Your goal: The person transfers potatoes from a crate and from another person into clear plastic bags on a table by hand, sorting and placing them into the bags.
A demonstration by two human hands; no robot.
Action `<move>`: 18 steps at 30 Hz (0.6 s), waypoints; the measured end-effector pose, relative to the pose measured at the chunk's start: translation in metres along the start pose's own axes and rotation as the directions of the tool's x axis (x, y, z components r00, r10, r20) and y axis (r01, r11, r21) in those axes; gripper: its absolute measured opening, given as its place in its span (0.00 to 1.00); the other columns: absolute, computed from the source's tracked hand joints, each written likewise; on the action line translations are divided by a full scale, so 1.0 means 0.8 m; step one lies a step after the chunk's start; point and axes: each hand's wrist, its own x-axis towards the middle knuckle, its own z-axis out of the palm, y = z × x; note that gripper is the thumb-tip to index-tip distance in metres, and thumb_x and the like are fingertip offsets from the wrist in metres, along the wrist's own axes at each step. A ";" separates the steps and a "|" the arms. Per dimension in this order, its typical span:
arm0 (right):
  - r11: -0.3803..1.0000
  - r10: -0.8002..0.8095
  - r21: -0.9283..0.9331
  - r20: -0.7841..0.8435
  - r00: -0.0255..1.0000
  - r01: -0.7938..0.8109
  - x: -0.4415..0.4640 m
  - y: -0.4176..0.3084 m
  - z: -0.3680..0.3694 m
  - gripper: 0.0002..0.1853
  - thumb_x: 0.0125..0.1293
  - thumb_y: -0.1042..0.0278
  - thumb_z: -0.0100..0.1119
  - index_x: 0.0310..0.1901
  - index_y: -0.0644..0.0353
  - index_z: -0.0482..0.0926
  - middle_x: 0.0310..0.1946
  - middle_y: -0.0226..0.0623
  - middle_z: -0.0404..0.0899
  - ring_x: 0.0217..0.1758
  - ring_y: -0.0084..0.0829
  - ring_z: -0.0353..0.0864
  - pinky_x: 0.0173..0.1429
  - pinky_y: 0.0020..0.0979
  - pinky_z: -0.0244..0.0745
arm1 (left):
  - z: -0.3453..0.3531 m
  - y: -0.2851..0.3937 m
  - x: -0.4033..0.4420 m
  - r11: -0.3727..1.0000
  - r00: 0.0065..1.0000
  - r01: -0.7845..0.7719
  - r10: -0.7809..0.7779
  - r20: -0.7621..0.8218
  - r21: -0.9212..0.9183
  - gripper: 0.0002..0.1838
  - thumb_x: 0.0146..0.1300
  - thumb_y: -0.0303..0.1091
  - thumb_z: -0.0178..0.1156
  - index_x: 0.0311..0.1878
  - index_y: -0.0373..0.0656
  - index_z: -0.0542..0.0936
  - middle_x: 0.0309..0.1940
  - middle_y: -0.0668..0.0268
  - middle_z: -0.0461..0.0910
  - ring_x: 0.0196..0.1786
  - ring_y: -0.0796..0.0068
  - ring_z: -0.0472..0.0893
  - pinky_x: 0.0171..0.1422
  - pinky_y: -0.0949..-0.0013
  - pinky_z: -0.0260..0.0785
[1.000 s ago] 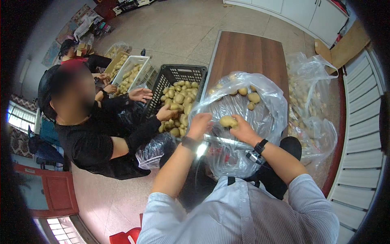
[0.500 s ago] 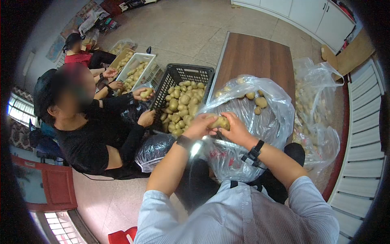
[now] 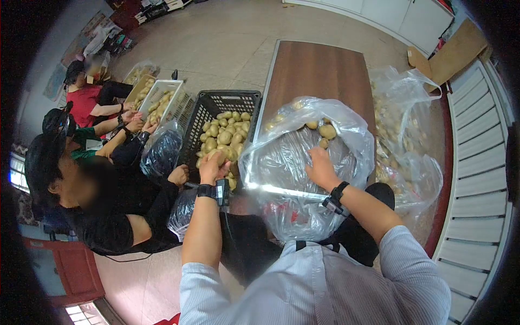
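My left hand (image 3: 212, 167) is over the near end of a black crate (image 3: 230, 97) full of potatoes (image 3: 219, 137). Its fingers curl down among the potatoes, and what they close on is hidden. Over a clear plastic bag (image 3: 281, 157), my right hand (image 3: 322, 170) has its thumb and fingers apart, with nothing visible between them. The bag lies wide open across the near end of a brown table (image 3: 317, 70). Several potatoes (image 3: 327, 131) show inside its far edge.
At the left a person in black (image 3: 119, 216) sits beside the crate. Farther back, other people sit by a white crate (image 3: 172, 86) and a yellowish crate of potatoes. Bags of potatoes (image 3: 403, 119) stand right of the table. Dark plastic bundles (image 3: 162, 149) lie left of the black crate.
My hands, together on a potato before, are now apart. The left moved left to the crate; the right stays over the bag without the potato. The neighbour's hand has left the crate's middle.
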 end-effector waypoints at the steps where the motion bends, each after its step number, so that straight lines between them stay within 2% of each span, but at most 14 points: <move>1: 0.996 0.060 -0.058 -0.048 0.997 -0.063 0.004 -0.001 -0.008 0.25 0.51 0.71 0.61 0.54 0.66 0.72 0.54 0.55 0.70 0.59 0.54 0.69 0.65 0.46 0.65 | -0.012 -0.009 0.013 0.999 1.000 -0.017 0.018 -0.024 0.035 0.24 0.62 0.29 0.65 0.57 0.32 0.68 0.44 0.50 0.78 0.38 0.58 0.82 0.35 0.62 0.84; 2: 0.985 0.116 -0.113 -0.099 0.988 -0.127 0.009 -0.001 -0.014 0.25 0.50 0.72 0.60 0.53 0.66 0.71 0.55 0.55 0.69 0.59 0.54 0.68 0.65 0.46 0.64 | -0.024 -0.019 0.026 0.997 0.998 -0.032 0.035 -0.048 0.071 0.23 0.62 0.29 0.64 0.57 0.32 0.68 0.44 0.50 0.78 0.39 0.58 0.82 0.35 0.62 0.84; 3: 0.985 0.118 -0.112 -0.103 0.988 -0.129 0.016 0.003 -0.018 0.25 0.50 0.72 0.60 0.53 0.66 0.71 0.55 0.55 0.69 0.59 0.54 0.68 0.65 0.46 0.64 | -0.053 -0.054 0.063 0.898 0.939 -0.344 0.334 0.083 0.275 0.21 0.63 0.30 0.63 0.55 0.32 0.70 0.44 0.50 0.78 0.41 0.58 0.82 0.35 0.62 0.83; 5: 0.976 0.099 -0.175 -0.175 0.980 -0.130 0.027 0.018 -0.023 0.27 0.51 0.75 0.59 0.56 0.68 0.70 0.55 0.55 0.68 0.63 0.53 0.65 0.67 0.47 0.61 | -0.065 -0.070 0.073 0.664 0.779 -0.625 0.566 0.269 0.411 0.19 0.64 0.30 0.62 0.54 0.31 0.71 0.44 0.50 0.78 0.42 0.59 0.81 0.35 0.63 0.83; 6: 0.976 0.095 -0.175 -0.184 0.978 -0.127 0.030 0.023 -0.025 0.27 0.51 0.75 0.59 0.56 0.68 0.70 0.55 0.55 0.68 0.63 0.53 0.65 0.67 0.47 0.61 | -0.054 -0.058 0.061 0.809 0.868 -0.497 0.466 0.172 0.314 0.16 0.65 0.30 0.60 0.52 0.31 0.73 0.43 0.50 0.78 0.42 0.60 0.81 0.35 0.64 0.82; 8: 0.976 0.041 -0.196 -0.261 0.964 -0.094 0.043 0.035 -0.031 0.31 0.50 0.75 0.59 0.60 0.68 0.66 0.60 0.56 0.66 0.67 0.53 0.63 0.71 0.46 0.59 | -0.055 -0.054 0.062 0.746 0.866 -0.492 0.472 0.164 0.450 0.12 0.64 0.30 0.60 0.46 0.32 0.73 0.38 0.52 0.77 0.39 0.60 0.81 0.33 0.62 0.80; 9: 0.978 0.081 -0.173 -0.198 0.977 -0.116 0.047 0.042 -0.032 0.34 0.50 0.76 0.59 0.63 0.68 0.64 0.63 0.57 0.64 0.69 0.54 0.61 0.72 0.46 0.58 | -0.055 -0.052 0.061 0.673 0.853 -0.497 0.494 0.168 0.548 0.11 0.63 0.30 0.59 0.43 0.33 0.73 0.36 0.53 0.77 0.37 0.61 0.81 0.32 0.61 0.80; 11: 0.981 0.101 -0.153 -0.146 0.984 -0.123 0.053 0.051 -0.039 0.32 0.50 0.74 0.61 0.61 0.64 0.66 0.61 0.55 0.66 0.66 0.53 0.65 0.69 0.45 0.63 | -0.061 -0.053 0.062 0.435 0.811 -0.485 0.549 0.204 0.759 0.08 0.62 0.30 0.59 0.38 0.35 0.74 0.31 0.56 0.77 0.34 0.61 0.81 0.30 0.59 0.78; 13: 0.961 0.178 -0.207 -0.031 0.984 -0.180 0.059 0.054 -0.048 0.31 0.51 0.70 0.60 0.59 0.63 0.66 0.59 0.55 0.68 0.62 0.54 0.69 0.64 0.46 0.68 | -0.067 -0.055 0.068 0.075 0.757 -0.413 0.582 0.297 0.908 0.06 0.61 0.29 0.58 0.32 0.37 0.74 0.26 0.58 0.76 0.30 0.62 0.81 0.28 0.58 0.76; 14: 0.959 0.163 -0.233 -0.024 0.986 -0.164 0.060 0.057 -0.049 0.30 0.52 0.69 0.59 0.60 0.63 0.67 0.59 0.55 0.69 0.59 0.54 0.72 0.61 0.47 0.71 | -0.069 -0.056 0.071 -0.090 0.739 -0.365 0.577 0.347 0.927 0.07 0.61 0.29 0.58 0.29 0.37 0.75 0.23 0.59 0.76 0.29 0.62 0.80 0.27 0.57 0.75; 15: 0.960 0.159 -0.231 -0.018 0.987 -0.159 0.064 0.075 -0.036 0.31 0.53 0.68 0.60 0.60 0.62 0.66 0.58 0.54 0.70 0.58 0.54 0.73 0.58 0.47 0.73 | -0.070 -0.056 0.070 -0.192 0.734 -0.325 0.567 0.375 0.926 0.08 0.60 0.29 0.58 0.26 0.38 0.75 0.20 0.60 0.76 0.27 0.63 0.80 0.26 0.56 0.74; 16: 0.961 0.133 -0.239 -0.037 0.990 -0.138 0.064 0.080 -0.037 0.31 0.53 0.68 0.60 0.60 0.62 0.66 0.58 0.54 0.70 0.58 0.54 0.73 0.58 0.47 0.73 | -0.069 -0.056 0.067 -0.234 0.766 -0.306 0.516 0.385 0.923 0.06 0.61 0.30 0.57 0.31 0.38 0.75 0.22 0.58 0.76 0.25 0.61 0.79 0.27 0.55 0.74; 17: 0.961 0.150 -0.232 -0.011 0.989 -0.148 0.066 0.082 -0.037 0.30 0.53 0.67 0.60 0.60 0.59 0.67 0.58 0.54 0.70 0.58 0.53 0.73 0.58 0.47 0.73 | -0.056 -0.055 0.067 0.603 0.882 -0.280 0.468 -0.047 0.747 0.04 0.61 0.30 0.57 0.34 0.39 0.76 0.23 0.58 0.75 0.25 0.62 0.78 0.27 0.56 0.74; 18: 0.961 0.173 -0.223 0.018 0.985 -0.164 0.068 0.082 -0.036 0.30 0.53 0.66 0.60 0.60 0.57 0.68 0.57 0.53 0.70 0.58 0.53 0.73 0.58 0.47 0.73 | -0.039 -0.050 0.060 0.892 0.945 -0.189 0.279 -0.171 0.410 0.04 0.62 0.29 0.56 0.36 0.39 0.75 0.25 0.59 0.75 0.25 0.64 0.77 0.27 0.58 0.75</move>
